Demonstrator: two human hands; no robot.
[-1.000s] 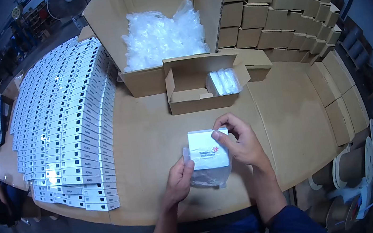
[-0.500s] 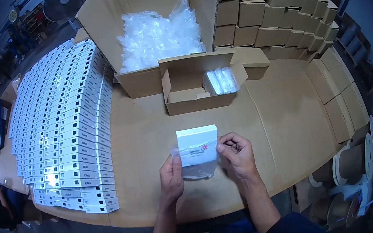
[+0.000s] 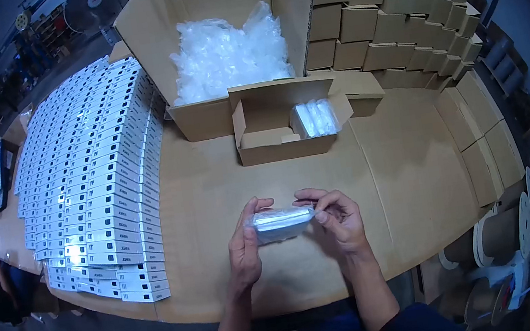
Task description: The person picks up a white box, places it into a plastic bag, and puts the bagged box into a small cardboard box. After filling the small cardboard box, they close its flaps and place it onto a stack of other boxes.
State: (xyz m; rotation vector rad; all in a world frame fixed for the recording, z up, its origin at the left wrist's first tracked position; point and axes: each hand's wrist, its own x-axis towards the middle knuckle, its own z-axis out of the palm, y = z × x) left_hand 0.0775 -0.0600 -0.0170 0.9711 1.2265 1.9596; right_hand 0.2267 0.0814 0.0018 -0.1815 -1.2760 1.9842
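Observation:
A small white box [image 3: 281,220] in a clear plastic bag is held above the middle of the cardboard-covered table, its narrow side turned toward me. My left hand [image 3: 246,248] grips its left end, thumb in front and fingers behind. At the right end, my right hand [image 3: 340,221] pinches the corner of the plastic bag [image 3: 313,211] between thumb and fingers. Beyond my hands stands an open cardboard carton [image 3: 287,151], with several bagged white boxes [image 3: 316,119] upright at its right end.
Stacked white boxes [image 3: 102,188] fill the table's left side. Behind the carton, a large cardboard box [image 3: 204,118] holds a heap of clear plastic bags [image 3: 229,55]. Brown cartons [image 3: 360,20] are piled at the back right. Cable spools [image 3: 498,231] stand off the right edge; another person [image 3: 0,284] is at far left.
The white box has gone fully into the plastic bag and tipped from its printed face to its narrow side. My right fingers have stayed at the bag's right edge.

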